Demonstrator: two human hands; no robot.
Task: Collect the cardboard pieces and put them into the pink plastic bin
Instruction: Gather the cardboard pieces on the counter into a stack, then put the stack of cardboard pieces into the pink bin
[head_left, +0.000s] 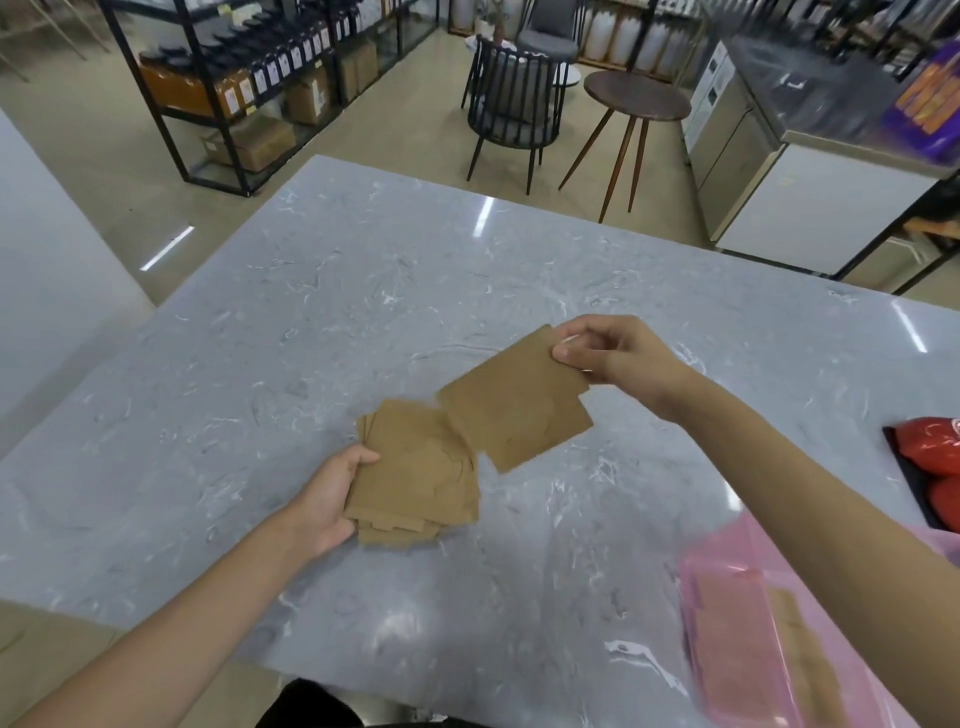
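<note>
My left hand (324, 501) grips a stack of several brown cardboard pieces (415, 473) by its left edge, just above the grey marble table (322, 312). My right hand (613, 356) pinches the far corner of one larger brown cardboard piece (514, 410), holding it tilted to the right of the stack, its near edge beside the stack's top. The translucent pink plastic bin (737, 644) sits at the table's near right corner, partly hidden under my right forearm. Some cardboard lies inside the bin.
A black tray with red packaged items (930, 457) lies at the table's right edge, behind the bin. Beyond the table stand a black chair (511, 104), a round wooden side table (636, 96), black shelving (234, 88) at left and a steel counter (810, 119) at right.
</note>
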